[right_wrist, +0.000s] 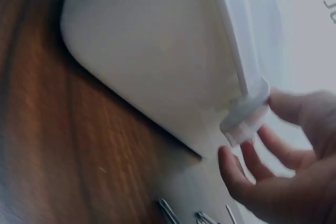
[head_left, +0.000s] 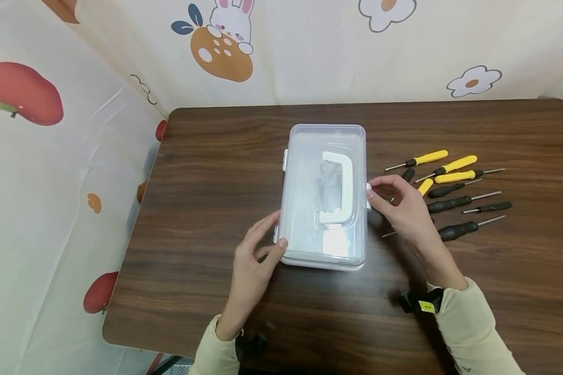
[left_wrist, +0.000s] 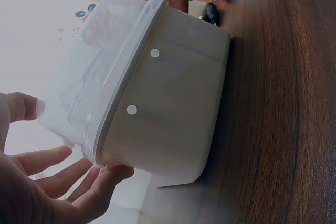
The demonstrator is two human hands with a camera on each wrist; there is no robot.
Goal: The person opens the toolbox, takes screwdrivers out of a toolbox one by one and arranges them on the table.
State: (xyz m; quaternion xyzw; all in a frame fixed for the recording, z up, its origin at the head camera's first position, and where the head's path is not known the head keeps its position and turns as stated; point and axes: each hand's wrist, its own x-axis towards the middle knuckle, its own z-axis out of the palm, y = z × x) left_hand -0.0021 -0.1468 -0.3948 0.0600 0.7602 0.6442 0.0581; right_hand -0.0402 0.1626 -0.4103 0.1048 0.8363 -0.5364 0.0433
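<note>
A clear-lidded plastic storage box (head_left: 326,245) with a white carrying handle (head_left: 346,187) stands on the table with its lid down. My left hand (head_left: 253,260) rests along its left side near the front corner, thumb and fingers spread and lightly bent. In the left wrist view, fingertips (left_wrist: 123,171) touch the box at the lid rim. At the right side, my right hand (head_left: 403,208) pinches the white latch (right_wrist: 247,119). In the right wrist view its thumb is on the latch's upper end, with fingers below, and the latch stands out from the box wall.
Several yellow-handled screwdrivers (head_left: 455,177) and black-handled screwdrivers (head_left: 457,230) lie right of the box, some partly behind my right hand. The brown wooden table (head_left: 206,182) extends left of the box. A patterned cloth (head_left: 309,57) hangs behind the table.
</note>
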